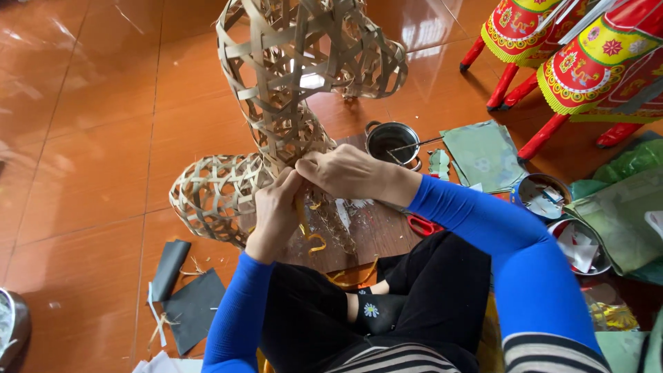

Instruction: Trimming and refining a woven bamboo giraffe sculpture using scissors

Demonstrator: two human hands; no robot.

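Centrally, a tall open-weave frame of pale bamboo strips (pixel 290 83) stands on the glossy orange-brown tiled floor (pixel 90 117), long axis upright, top cut off by the picture edge; a rounded woven lobe (pixel 210 193) juts from its base toward the left. Both hands meet at the frame's lower waist, directly ahead of the seated person. Right hand (pixel 349 171) clenched over the weave from above. Left hand (pixel 276 211) pinching a thin yellow strip (pixel 304 224) from below, just beside the frame. Fingertips hidden; strip's attachment unclear. Small metal pot (pixel 391 140) stands behind, near red-handled scissors (pixel 421 225).
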